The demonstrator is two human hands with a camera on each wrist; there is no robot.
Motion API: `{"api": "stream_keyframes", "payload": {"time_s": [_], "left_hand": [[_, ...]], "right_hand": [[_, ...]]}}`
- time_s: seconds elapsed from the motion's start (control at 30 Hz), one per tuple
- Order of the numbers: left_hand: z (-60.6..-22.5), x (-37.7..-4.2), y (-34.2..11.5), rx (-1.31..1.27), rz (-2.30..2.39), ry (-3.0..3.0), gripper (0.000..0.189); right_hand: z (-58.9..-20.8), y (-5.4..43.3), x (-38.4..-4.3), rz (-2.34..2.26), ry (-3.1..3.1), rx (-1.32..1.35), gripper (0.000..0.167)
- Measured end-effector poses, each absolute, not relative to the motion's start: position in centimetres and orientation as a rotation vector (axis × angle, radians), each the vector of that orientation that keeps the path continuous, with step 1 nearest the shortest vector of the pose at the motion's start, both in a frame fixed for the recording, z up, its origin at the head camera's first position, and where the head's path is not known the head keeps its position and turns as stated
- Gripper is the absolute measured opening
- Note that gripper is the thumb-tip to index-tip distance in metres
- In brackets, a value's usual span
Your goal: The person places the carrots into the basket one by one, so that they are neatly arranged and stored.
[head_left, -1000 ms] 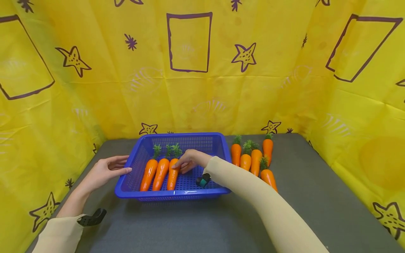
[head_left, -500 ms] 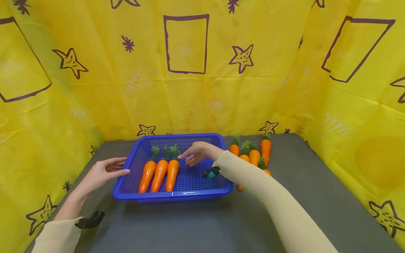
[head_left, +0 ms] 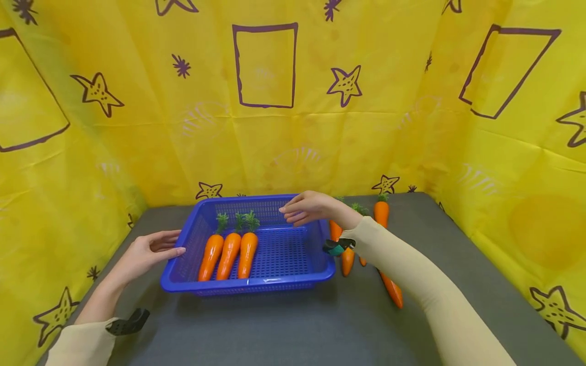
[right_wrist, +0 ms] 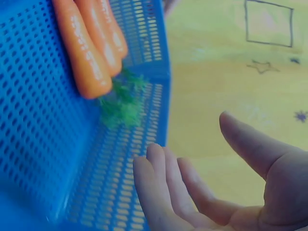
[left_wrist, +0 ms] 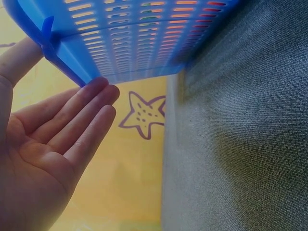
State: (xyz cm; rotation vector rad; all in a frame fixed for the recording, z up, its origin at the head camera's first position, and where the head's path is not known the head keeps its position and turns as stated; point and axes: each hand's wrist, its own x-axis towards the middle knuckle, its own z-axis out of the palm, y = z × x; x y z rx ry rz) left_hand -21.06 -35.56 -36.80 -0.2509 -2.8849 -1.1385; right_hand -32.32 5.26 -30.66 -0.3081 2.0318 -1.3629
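The left hand (head_left: 145, 255) touches the rim of the basket (head_left: 284, 251) just to its right, fingers straight. The right hand (head_left: 313, 207), loosely spread and holding nothing, hovers over the basket's far right side. Three carrots (head_left: 228, 256) lie inside, between the hands; other carrots (head_left: 381, 214), partly hidden by the right sleeve (head_left: 426, 284), lie rightward of that hand.

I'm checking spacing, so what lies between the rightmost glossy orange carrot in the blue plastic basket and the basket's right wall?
Nothing: the head view shows bare perforated floor between the carrot and the wall.
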Motion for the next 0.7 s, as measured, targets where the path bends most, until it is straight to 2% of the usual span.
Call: {"api": "stream_keyframes", "payload": {"time_s": [0.3,0.7], "left_hand": [[-37.1,-21.2,-35.7,-0.242,-1.16,-2.887,0.062],[-37.1,-21.3,-35.7,-0.247,-1.113,-2.892,0.063]], "right_hand": [[-30.2,10.0,-31.3,-1.412,2.095,-0.338,0.046],[-31.0,15.8,-29.8,-1.429,2.175,-0.279,0.051]]}}
